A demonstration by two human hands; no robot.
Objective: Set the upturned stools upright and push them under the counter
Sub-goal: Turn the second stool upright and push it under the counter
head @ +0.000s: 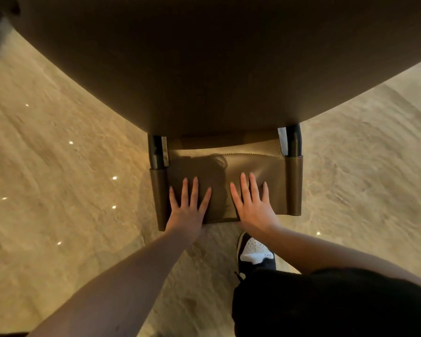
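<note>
One stool stands upright below me with its seat hidden under the dark brown counter (216, 64). Only its tan leather backrest (275, 181) and two black frame posts show past the counter's edge. My left hand (187, 207) lies flat on the backrest's left half, fingers spread. My right hand (253, 205) lies flat on the right half, fingers spread too. Both palms press against the leather and neither hand grips anything.
Polished beige stone floor (58, 166) spreads to both sides, dotted with small light reflections. My foot in a black-and-white sneaker (253, 254) stands just behind the stool, with my dark-clothed leg at lower right.
</note>
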